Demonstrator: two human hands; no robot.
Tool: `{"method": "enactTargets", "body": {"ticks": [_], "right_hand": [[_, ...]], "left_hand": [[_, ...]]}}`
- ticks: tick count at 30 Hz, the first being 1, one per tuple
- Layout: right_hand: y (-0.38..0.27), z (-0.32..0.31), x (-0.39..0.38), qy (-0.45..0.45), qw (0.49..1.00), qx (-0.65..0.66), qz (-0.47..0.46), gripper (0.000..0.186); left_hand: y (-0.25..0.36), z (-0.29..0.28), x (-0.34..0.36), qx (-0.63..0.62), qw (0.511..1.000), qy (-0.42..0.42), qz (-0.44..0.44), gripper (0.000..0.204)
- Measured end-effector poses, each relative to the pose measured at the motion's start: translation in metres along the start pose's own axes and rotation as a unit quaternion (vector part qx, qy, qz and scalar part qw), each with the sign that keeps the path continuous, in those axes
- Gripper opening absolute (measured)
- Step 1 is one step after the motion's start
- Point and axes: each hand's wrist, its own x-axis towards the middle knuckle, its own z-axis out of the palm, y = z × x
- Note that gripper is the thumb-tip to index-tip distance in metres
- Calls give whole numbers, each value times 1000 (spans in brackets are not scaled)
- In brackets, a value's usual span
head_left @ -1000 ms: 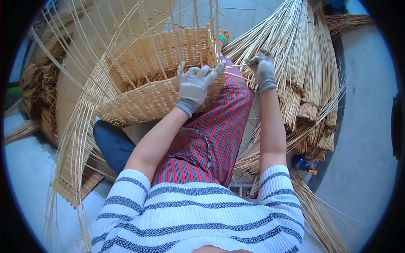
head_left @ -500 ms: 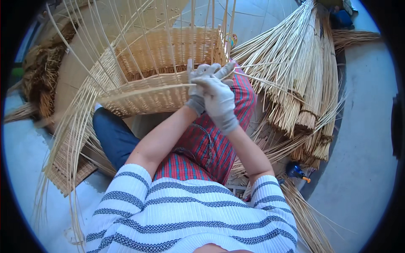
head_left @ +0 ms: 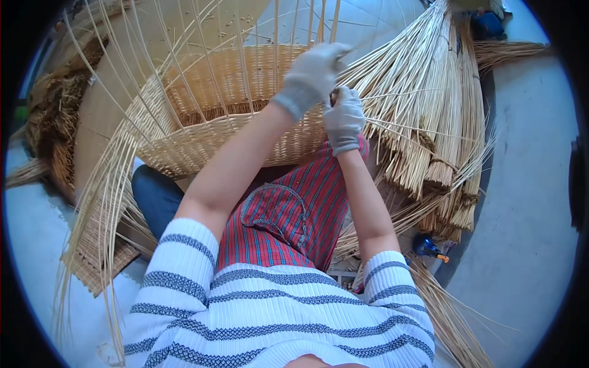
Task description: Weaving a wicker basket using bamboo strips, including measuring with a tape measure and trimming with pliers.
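Note:
A half-woven wicker basket (head_left: 184, 150) rests against my lap, tilted, with tall bare stakes (head_left: 242, 55) rising from its far side. My left hand (head_left: 311, 76), in a pale work glove, is raised over the basket's right end. Its fingers are closed on a thin wicker strand, blurred, that runs off toward the upper right. Just below and to the right, my gloved right hand (head_left: 345, 119) is closed at the basket's right corner, pinching wicker strands there. Its fingers hide the exact point of the weave. Loose strands (head_left: 405, 130) stick out rightward past this hand.
Large bundles of wicker rods (head_left: 423, 92) lean at the right. A small dark blue bottle with an orange tip (head_left: 429, 246) stands near my right elbow. Long loose strands (head_left: 101, 202) hang off the basket's left end above a woven mat (head_left: 101, 260). Brown fibre (head_left: 64, 110) is heaped at far left.
My left hand has lifted up and away from the near rim, drawing a strand toward the upper right. My right hand has shifted right to the basket's corner, and the hands have parted.

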Motion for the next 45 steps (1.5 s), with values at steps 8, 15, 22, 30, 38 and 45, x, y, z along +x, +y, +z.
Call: {"method": "enactTargets", "body": {"ticks": [8,15,22,30,38,45], "right_hand": [[0,-10,34,-141,990,-1,25,34],[8,-8,84,-297,955,5,5,44],[16,33,167,-313,950,18,7,54],[25,44,186,-353,930,98,26,50],[44,61,177,-326,928,181,-19,40],[37,56,163,-271,957,105,-3,53]], "left_hand": [[-35,-81,-123,-180,978,54,-88,44],[-70,-130,-252,323,935,-69,-132,59],[-98,-136,-198,330,934,-43,-127,61],[-82,-122,-159,248,953,-37,-168,53],[-44,-25,25,6,977,-18,-214,70],[-118,26,91,-250,867,-96,-421,74]]}}
